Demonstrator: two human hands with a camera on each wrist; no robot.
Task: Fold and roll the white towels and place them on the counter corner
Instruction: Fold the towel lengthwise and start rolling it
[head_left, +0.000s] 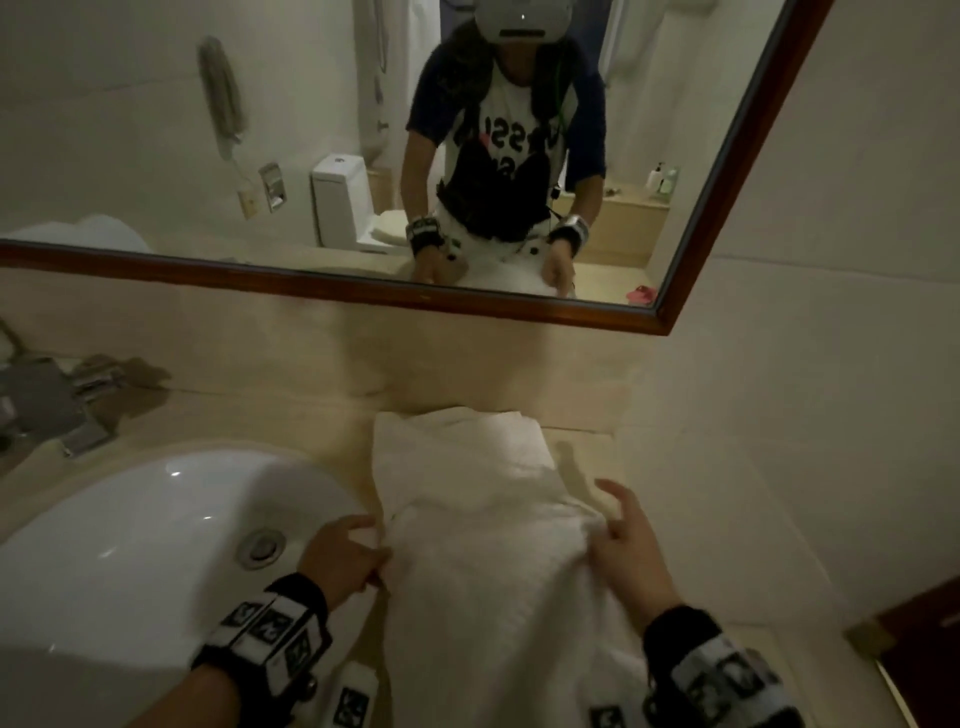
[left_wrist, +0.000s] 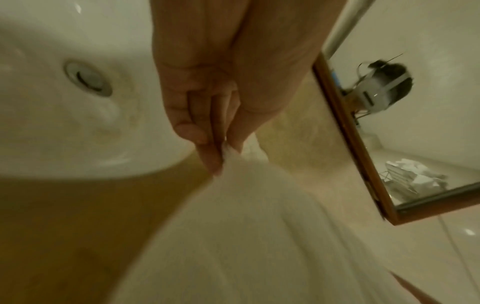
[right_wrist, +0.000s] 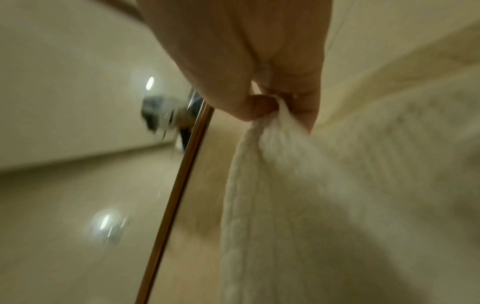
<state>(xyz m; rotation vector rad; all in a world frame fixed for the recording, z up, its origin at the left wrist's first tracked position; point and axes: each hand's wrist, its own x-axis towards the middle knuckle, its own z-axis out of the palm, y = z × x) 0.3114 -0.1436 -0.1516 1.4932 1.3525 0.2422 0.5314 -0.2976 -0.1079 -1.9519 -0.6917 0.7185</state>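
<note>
Both hands pinch the white towel (head_left: 483, 561): left hand (head_left: 340, 558) at nine o'clock, right hand (head_left: 636, 545) at three o'clock.

The light was dim and yellowish; glare spots sat on the sink (head_left: 171, 499), both wrist views were motion-blurred, and the mirror frame (head_left: 332, 283) bowed.

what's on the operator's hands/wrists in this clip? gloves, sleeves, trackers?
No gloves: left hand and right hand are bare. Each wrist carries a black band, the left wrist band and the right wrist band, set with white square blocks printed with black-and-white fiducial-style markers. No sleeves reach the forearms; the mirror reflection shows dark sleeves ending near the elbows and a green cable by one shoulder.
</note>
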